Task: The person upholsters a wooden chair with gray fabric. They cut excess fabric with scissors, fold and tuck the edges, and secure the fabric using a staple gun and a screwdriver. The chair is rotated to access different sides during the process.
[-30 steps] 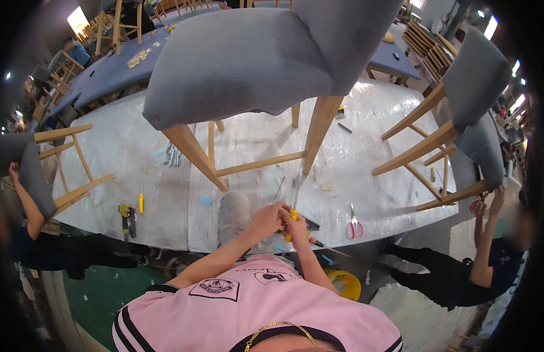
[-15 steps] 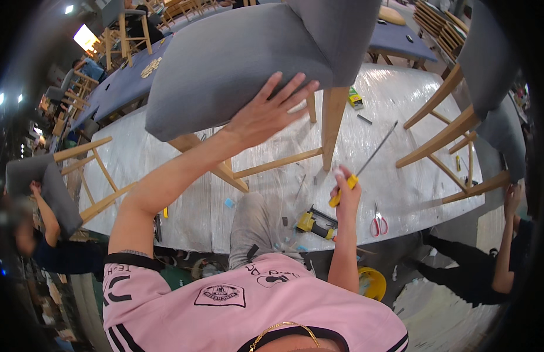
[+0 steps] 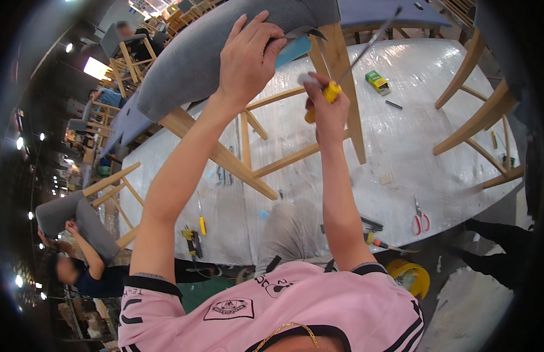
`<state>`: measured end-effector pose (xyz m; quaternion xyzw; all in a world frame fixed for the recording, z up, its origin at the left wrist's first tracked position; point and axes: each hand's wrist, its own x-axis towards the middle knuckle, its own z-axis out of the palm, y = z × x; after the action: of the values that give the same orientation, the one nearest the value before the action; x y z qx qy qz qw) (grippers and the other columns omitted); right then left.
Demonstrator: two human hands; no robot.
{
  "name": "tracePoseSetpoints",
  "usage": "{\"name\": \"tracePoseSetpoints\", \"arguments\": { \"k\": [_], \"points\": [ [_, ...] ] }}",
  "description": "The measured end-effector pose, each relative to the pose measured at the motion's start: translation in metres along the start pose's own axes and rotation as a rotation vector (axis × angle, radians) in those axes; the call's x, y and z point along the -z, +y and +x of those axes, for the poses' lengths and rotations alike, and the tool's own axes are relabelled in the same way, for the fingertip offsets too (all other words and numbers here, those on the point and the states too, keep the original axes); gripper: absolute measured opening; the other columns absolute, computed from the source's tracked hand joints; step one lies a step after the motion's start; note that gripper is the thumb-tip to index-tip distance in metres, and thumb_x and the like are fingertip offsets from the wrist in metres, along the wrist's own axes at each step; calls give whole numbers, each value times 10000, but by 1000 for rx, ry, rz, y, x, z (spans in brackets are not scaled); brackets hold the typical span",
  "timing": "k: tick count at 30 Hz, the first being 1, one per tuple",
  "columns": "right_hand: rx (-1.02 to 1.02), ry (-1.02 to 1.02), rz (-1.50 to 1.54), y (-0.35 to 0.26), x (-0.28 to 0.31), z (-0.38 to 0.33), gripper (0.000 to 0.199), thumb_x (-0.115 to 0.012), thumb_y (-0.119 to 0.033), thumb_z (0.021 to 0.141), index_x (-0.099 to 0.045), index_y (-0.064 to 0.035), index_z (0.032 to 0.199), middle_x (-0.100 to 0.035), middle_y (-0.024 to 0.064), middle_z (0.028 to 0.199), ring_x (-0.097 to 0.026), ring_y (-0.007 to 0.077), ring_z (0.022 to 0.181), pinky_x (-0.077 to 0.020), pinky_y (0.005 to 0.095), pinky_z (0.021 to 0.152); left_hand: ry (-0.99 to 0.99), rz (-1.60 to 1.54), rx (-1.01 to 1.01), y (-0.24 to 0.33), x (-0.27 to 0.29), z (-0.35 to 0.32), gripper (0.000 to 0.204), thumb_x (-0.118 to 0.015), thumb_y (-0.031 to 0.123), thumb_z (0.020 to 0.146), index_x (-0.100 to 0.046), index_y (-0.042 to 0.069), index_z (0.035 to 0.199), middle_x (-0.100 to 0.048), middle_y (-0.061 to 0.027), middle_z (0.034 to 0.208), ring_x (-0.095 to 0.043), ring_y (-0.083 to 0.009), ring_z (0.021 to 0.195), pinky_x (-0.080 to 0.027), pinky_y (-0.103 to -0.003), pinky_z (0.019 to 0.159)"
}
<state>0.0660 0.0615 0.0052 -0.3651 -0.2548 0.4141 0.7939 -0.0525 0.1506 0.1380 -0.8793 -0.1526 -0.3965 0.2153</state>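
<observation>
A grey upholstered chair (image 3: 193, 61) with wooden legs stands tilted on the wrapped table in front of me. My left hand (image 3: 248, 61) lies at the near edge of its seat, fingers bent over the cover and thumb at a loose grey fabric flap (image 3: 305, 31). Light blue material (image 3: 294, 53) shows below that flap. Beside the chair's wooden leg (image 3: 349, 88), my right hand (image 3: 330, 108) is closed round a yellow-handled screwdriver (image 3: 332, 90), its long shaft pointing up and away. Something small and white (image 3: 307, 78) shows at the right fingers; I cannot tell what it is.
Red-handled scissors (image 3: 420, 223), a green-yellow box (image 3: 377, 83), a staple gun (image 3: 191, 242) and another yellow-handled tool (image 3: 202, 224) lie on the plastic-covered table (image 3: 401, 170). A yellow bucket (image 3: 421, 280) stands below its edge. At left, a person handles another grey chair (image 3: 61, 216).
The chair has tipped further away. My left hand has gone from flat on the seat to its edge, where the flap and blue material now show. The right hand has risen with the screwdriver.
</observation>
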Motion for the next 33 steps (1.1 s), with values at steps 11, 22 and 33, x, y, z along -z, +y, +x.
{"name": "tracePoseSetpoints", "arguments": {
  "k": [11,22,33],
  "points": [
    [131,-55,265,10,-65,66,242,-802,-55,848,-669,-32,1049,-649,5,892,-612,86,704,-513,229,586,-45,-75,115,0,5,13,110,-698,194,952,-735,91,956,-750,-54,938,-597,-287,1289,-309,-488,1180],
    [183,-65,-16,40,-27,14,387,-664,-257,1026,-484,-29,1280,-560,21,797,-521,80,590,-441,234,506,-90,-110,217,-21,-5,21,239,-671,236,954,-664,4,1012,-698,-208,1030,-638,-395,1170,-410,-556,1079],
    [9,-111,-285,81,20,-37,379,-533,-349,1098,-663,-12,984,-555,2,683,-492,57,585,-378,230,529,-14,-135,222,-25,-8,30,172,-601,143,990,-676,-7,949,-713,-205,1037,-615,-393,1231,-385,-525,1130]
  ]
}}
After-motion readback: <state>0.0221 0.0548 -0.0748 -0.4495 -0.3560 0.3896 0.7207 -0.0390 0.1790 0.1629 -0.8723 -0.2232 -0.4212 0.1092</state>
